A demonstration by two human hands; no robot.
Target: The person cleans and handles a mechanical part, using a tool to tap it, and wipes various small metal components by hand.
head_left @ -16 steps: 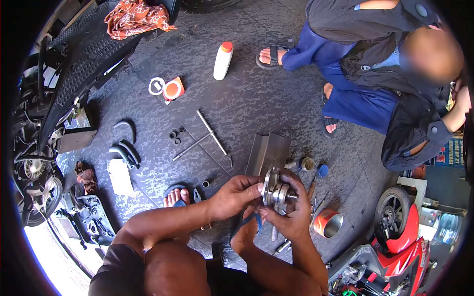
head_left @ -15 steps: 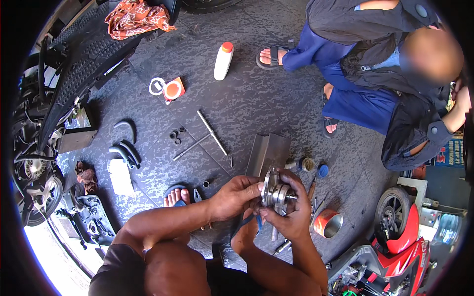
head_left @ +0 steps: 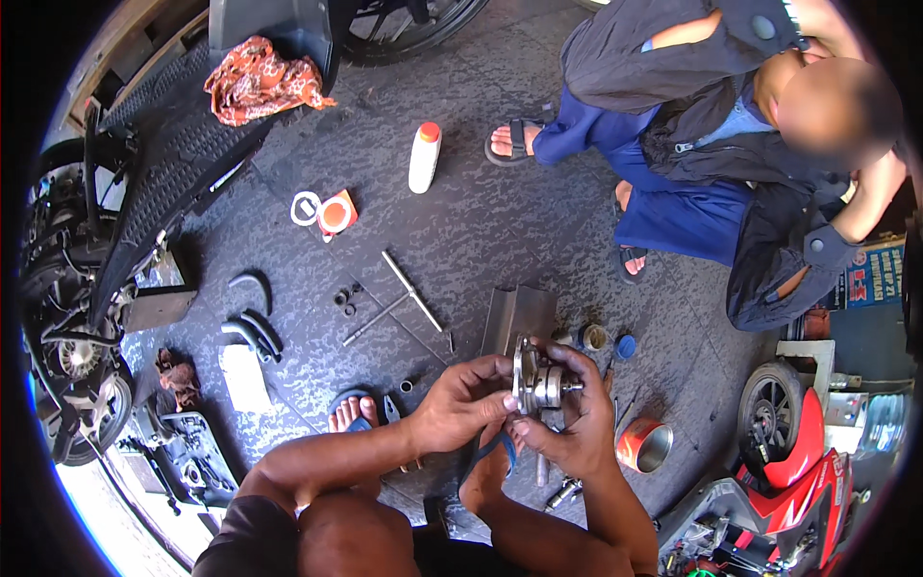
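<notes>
Before me, both my hands grip a silvery metal flanged part (head_left: 544,385) with a stacked round body and a short shaft pointing right. My left hand (head_left: 463,399) pinches the flange between thumb and fingers at its left edge. My right hand (head_left: 580,418) curls round the body from the right, its thumb below and fingers above. Fingers hide some of the part. Just beyond it lies a dark angled metal tray (head_left: 519,315). An open small jar (head_left: 594,338) and its blue cap (head_left: 625,346) are near my right hand.
A T-handle wrench (head_left: 396,300), black hoses (head_left: 255,332), pliers (head_left: 391,409) and a white-and-orange bottle (head_left: 424,159) lie or stand on the floor. A red can (head_left: 644,446) is at right. A person (head_left: 663,154) sits at far right; motorbike parts (head_left: 788,471) line both sides.
The whole view has shifted, so floor things sit lower in it. My hands keep hold of the metal part, which has turned slightly. The other person's arms and head have moved.
</notes>
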